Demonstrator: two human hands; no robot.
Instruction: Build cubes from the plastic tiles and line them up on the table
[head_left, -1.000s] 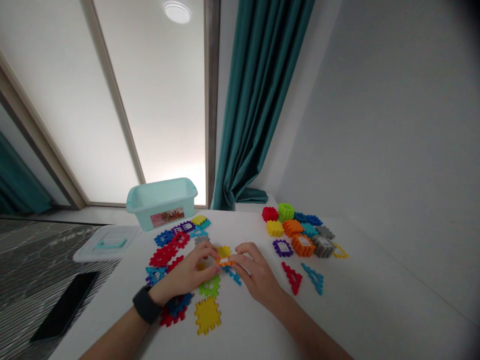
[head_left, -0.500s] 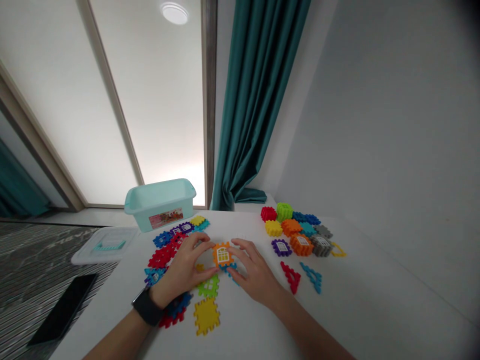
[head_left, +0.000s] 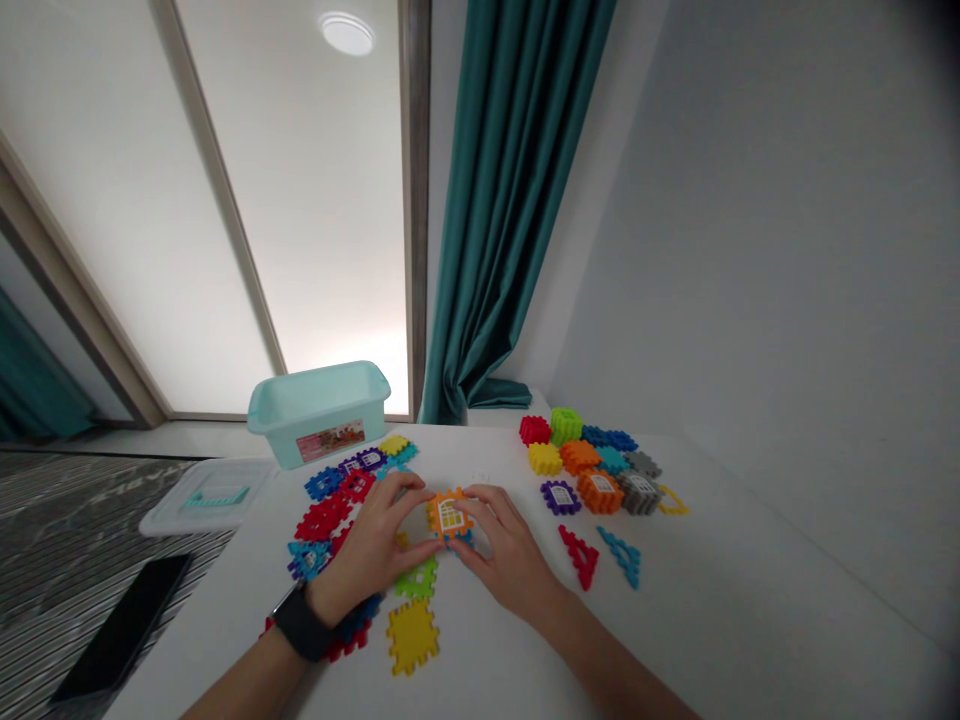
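Observation:
An orange interlocking tile with a white window print point(head_left: 450, 516) is held between my two hands over the middle of the table. My left hand point(head_left: 381, 543), with a dark watch point(head_left: 301, 620) on its wrist, pinches the tile's left side with thumb and fingers. From the other side, my right hand point(head_left: 511, 555) grips its right edge. Part of a blue piece point(head_left: 463, 538) shows just under the orange tile; whether they are joined I cannot tell. A green tile point(head_left: 417, 581) and a yellow tile point(head_left: 412, 636) lie nearer me, the green one partly hidden by my left hand.
Red and blue tiles point(head_left: 321, 520) spread along the left of the white table point(head_left: 510, 660). Stacked tiles point(head_left: 600, 490) stand at right, with red point(head_left: 578, 557) and blue triangles point(head_left: 621, 556) in front. A mint bin point(head_left: 322, 410) sits at the back left, near its lid point(head_left: 206, 495).
The orange tile has come slightly lower and covers more of the blue piece. My right fingers have closed in on its edge; the view has shifted a little.

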